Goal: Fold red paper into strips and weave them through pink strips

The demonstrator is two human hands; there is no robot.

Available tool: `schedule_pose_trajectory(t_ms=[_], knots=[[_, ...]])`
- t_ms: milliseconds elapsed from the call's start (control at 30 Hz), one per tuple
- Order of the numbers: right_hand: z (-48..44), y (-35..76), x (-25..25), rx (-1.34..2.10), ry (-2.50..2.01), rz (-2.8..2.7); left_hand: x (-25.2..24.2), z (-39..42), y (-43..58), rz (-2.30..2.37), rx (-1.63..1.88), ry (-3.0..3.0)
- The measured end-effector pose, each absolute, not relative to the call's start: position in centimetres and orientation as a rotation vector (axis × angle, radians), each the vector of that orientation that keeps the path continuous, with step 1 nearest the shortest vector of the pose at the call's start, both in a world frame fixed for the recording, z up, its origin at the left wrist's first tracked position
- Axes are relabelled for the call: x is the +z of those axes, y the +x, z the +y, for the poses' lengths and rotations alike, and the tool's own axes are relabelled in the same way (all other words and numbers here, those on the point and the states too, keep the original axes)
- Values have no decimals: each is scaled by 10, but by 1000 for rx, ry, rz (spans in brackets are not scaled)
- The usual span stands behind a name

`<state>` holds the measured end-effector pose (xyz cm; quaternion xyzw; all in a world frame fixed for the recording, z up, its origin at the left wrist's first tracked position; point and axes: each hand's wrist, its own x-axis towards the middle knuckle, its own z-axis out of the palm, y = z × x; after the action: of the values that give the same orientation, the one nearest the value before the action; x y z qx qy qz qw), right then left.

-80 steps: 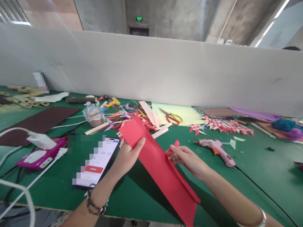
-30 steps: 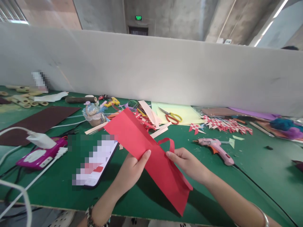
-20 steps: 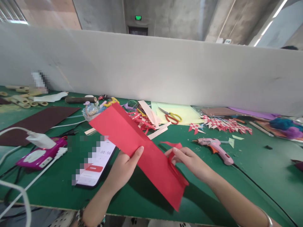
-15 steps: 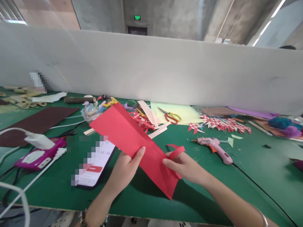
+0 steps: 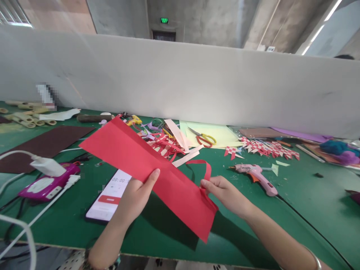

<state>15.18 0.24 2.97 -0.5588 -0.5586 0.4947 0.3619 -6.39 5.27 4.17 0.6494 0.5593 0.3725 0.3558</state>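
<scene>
A large red paper sheet [image 5: 123,150] slants across the middle of the view, raised above the table, with a folded edge along its upper side. My left hand [image 5: 139,193] grips its lower edge, thumb on top and fingers hidden underneath. Near the sheet's right end my right hand [image 5: 221,191] pinches a narrow red paper strip [image 5: 207,168]. The strip curls up and leftward from my fingers and is partly separated from the sheet; its lower end still meets the sheet's edge. Beneath my left forearm lies a phone [image 5: 112,197] with a timer on its screen, partly covered.
On the green table [image 5: 303,210], a pink glue gun [image 5: 257,176] with a black cord lies right. Scissors [image 5: 204,137] rest on pale yellow paper [image 5: 222,131]. Red-and-white woven paper pieces [image 5: 267,146] lie behind. A purple power strip [image 5: 52,183] with cables stands left.
My left hand and the sheet have moved left, covering more of the phone. My right hand's grip has shifted, and a longer piece of strip now stands away from the sheet.
</scene>
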Motion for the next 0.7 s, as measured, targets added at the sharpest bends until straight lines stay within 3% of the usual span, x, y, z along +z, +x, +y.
schedule_pose_trajectory(t_ms=[400, 700], knots=[[-2, 148, 24, 1280, -1566, -1538, 36, 54, -65, 1431, 981, 1628], [4, 140, 27, 1350, -1479, -1491, 33, 44, -51, 1156, 720, 1484]])
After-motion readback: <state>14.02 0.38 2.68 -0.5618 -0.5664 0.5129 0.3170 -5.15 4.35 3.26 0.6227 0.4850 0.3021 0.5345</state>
